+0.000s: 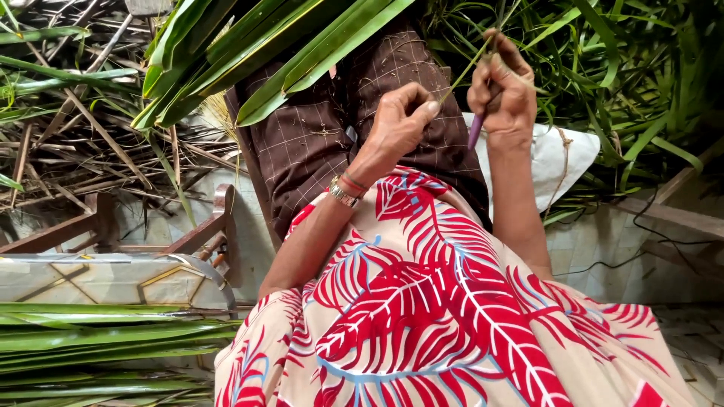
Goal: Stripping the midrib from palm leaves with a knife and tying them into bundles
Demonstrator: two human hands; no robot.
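Left hand [398, 124] pinches a thin green strip [461, 71], right hand [504, 87] grips a purple-handled tool [477, 130]; whole leaves [249, 53] on the lap look untouched, most work seemingly left.

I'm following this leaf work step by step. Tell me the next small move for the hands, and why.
Probably draw the purple-handled tool in the right hand further along the thin green leaf strip. The left hand pinches the strip's lower end at the fingertips, so it runs taut up to the right hand, ready for stripping.
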